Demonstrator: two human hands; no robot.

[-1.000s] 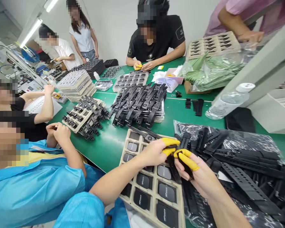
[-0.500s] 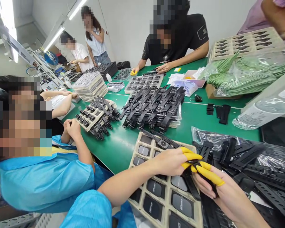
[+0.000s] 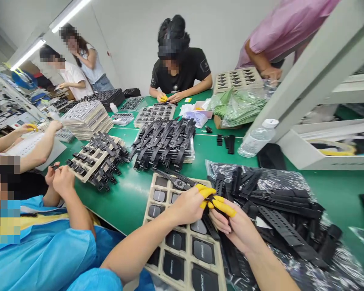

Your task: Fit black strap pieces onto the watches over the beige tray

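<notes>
My left hand (image 3: 190, 204) and my right hand (image 3: 230, 220) meet above the front tray, with yellow finger cots on several fingertips. Both pinch a black watch strap (image 3: 210, 228); one length of it hangs below my fingers. Whether a watch body sits between the fingertips is hidden. Under my left arm is the beige compartment tray (image 3: 186, 264), holding dark square watch bodies with printed film. A finished-looking watch with strap (image 3: 179, 184) lies across the tray's far end. Right of my hands, loose black straps (image 3: 286, 226) are heaped on clear plastic bags.
Strapped watches lie over stacked trays (image 3: 164, 143) and another tray (image 3: 92, 159). A water bottle (image 3: 257, 137) stands by a slanted grey post (image 3: 309, 81). A co-worker in blue (image 3: 48, 246) sits close on my left; another in black (image 3: 182, 72) works opposite.
My view has swung right, bringing the post and a white bin into sight. Both hands still grip the strap close together, with little visible change in their pose.
</notes>
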